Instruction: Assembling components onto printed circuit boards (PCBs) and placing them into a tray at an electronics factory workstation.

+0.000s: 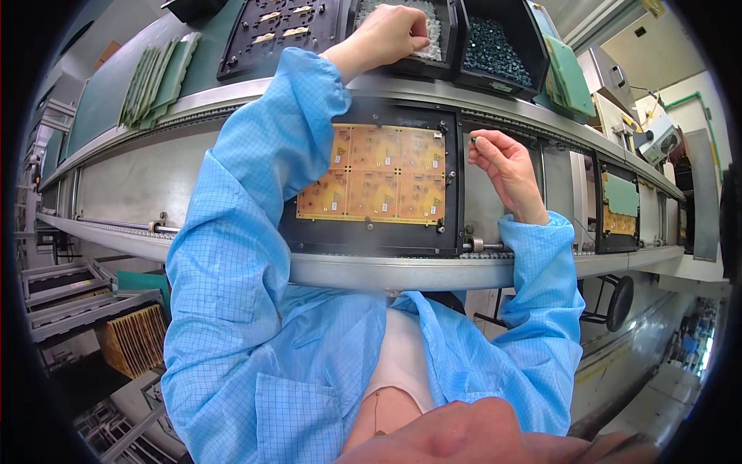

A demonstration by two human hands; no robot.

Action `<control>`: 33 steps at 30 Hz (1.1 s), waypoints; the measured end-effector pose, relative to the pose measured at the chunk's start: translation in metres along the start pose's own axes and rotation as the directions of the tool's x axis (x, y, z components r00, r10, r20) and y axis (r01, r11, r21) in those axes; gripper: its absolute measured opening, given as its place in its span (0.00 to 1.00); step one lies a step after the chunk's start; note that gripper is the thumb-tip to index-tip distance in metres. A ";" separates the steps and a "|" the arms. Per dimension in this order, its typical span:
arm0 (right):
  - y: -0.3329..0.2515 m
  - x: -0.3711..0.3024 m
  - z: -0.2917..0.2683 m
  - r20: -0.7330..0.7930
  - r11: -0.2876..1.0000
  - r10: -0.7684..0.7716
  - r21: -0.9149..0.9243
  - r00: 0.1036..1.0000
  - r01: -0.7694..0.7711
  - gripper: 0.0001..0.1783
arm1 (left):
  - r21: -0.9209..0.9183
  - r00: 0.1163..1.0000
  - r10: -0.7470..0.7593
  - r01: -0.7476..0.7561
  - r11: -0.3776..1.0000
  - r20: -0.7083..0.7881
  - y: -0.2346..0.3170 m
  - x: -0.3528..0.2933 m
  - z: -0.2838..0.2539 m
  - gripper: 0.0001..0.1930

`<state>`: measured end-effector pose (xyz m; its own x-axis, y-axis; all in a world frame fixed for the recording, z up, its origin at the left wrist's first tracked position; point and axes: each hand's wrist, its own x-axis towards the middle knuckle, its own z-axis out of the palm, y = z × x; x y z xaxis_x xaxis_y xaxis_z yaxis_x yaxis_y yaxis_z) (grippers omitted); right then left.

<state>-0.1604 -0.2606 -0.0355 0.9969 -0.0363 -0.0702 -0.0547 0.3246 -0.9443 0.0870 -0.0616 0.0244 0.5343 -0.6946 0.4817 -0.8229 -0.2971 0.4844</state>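
Note:
My left hand (384, 39) is closed, fingers curled down at a black bin of small white parts (434, 23); whether its fingertips hold one is hidden. Out to the right, my right hand (506, 166) pinches a small dark green part (473, 141) between thumb and forefinger. It hovers just past the right edge of a black frame (371, 240). Inside that frame lies an orange-brown circuit board panel (371, 185), divided into several like sections with small white labels. Beside the white parts stands another black bin (506, 81), filled with small dark teal parts (495, 54).
A conveyor with metal rails (402, 272) runs left to right under the frame. Green sheets (158, 81) stand in a row at the left. A black plate with cream pieces (282, 23) lies behind. Farther right, another black frame (618, 203) sits on the conveyor.

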 end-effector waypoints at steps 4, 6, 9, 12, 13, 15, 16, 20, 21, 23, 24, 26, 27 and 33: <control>-0.016 -0.003 0.010 -0.016 0.889 -0.126 -0.446 0.992 0.105 0.10 | -0.131 0.997 -0.073 0.072 0.989 -0.003 0.026 -0.013 -0.018 0.08; -0.019 -0.003 0.011 -0.022 0.806 -0.155 -0.581 0.988 0.113 0.09 | -0.296 0.991 -0.126 0.131 0.946 0.037 0.037 -0.020 -0.023 0.11; -0.028 -0.005 0.022 0.026 0.609 -0.262 -0.771 0.965 0.186 0.06 | -0.538 0.983 -0.173 0.182 0.823 0.068 0.062 -0.040 -0.033 0.13; -0.032 -0.006 0.021 0.074 0.458 -0.316 -0.861 0.946 0.220 0.06 | -0.553 0.982 -0.104 0.176 0.814 0.159 0.070 -0.061 -0.041 0.08; -0.033 -0.006 0.022 0.092 0.417 -0.335 -0.878 0.938 0.235 0.06 | -0.558 0.982 -0.105 0.177 0.811 0.159 0.073 -0.067 -0.041 0.08; -0.035 -0.008 0.021 0.111 0.370 -0.351 -0.896 0.930 0.246 0.07 | -0.526 0.977 -0.152 0.210 0.824 0.152 0.080 -0.078 -0.042 0.08; -0.036 -0.008 0.019 0.154 0.317 -0.362 -0.907 0.920 0.276 0.07 | -0.531 0.977 -0.152 0.211 0.821 0.152 0.082 -0.083 -0.042 0.08; -0.040 -0.010 0.018 0.209 0.254 -0.354 -0.917 0.912 0.308 0.07 | -0.562 0.953 -0.215 0.300 0.771 0.214 0.087 -0.098 -0.045 0.08; -0.040 -0.010 0.018 0.210 0.253 -0.349 -0.917 0.913 0.307 0.07 | -0.565 0.953 -0.218 0.302 0.768 0.213 0.086 -0.099 -0.045 0.08; -0.042 -0.009 0.018 0.233 0.239 -0.351 -0.914 0.907 0.327 0.06 | -0.576 0.959 -0.209 0.283 0.767 0.192 0.085 -0.102 -0.045 0.08; -0.042 -0.008 0.017 0.232 0.238 -0.348 -0.915 0.908 0.325 0.06 | -0.579 0.959 -0.210 0.283 0.764 0.192 0.086 -0.102 -0.045 0.08; -0.043 -0.006 0.014 0.342 0.145 -0.368 -0.898 0.865 0.416 0.06 | -0.623 0.961 -0.242 0.273 0.733 0.136 0.088 -0.102 -0.044 0.08; -0.044 -0.005 0.014 0.341 0.145 -0.365 -0.898 0.866 0.415 0.06 | -0.624 0.960 -0.243 0.274 0.731 0.137 0.087 -0.102 -0.044 0.08; -0.044 -0.005 0.027 0.537 -0.085 -0.322 -0.836 0.779 0.542 0.08 | -0.655 0.968 -0.233 0.236 0.718 0.093 0.074 -0.112 -0.044 0.09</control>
<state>-0.1611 -0.2493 0.0148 0.8253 0.3749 0.4222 0.4967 -0.8378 -0.2269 -0.0254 0.0233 0.0381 0.6908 -0.6642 0.2856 -0.3385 0.0519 0.9395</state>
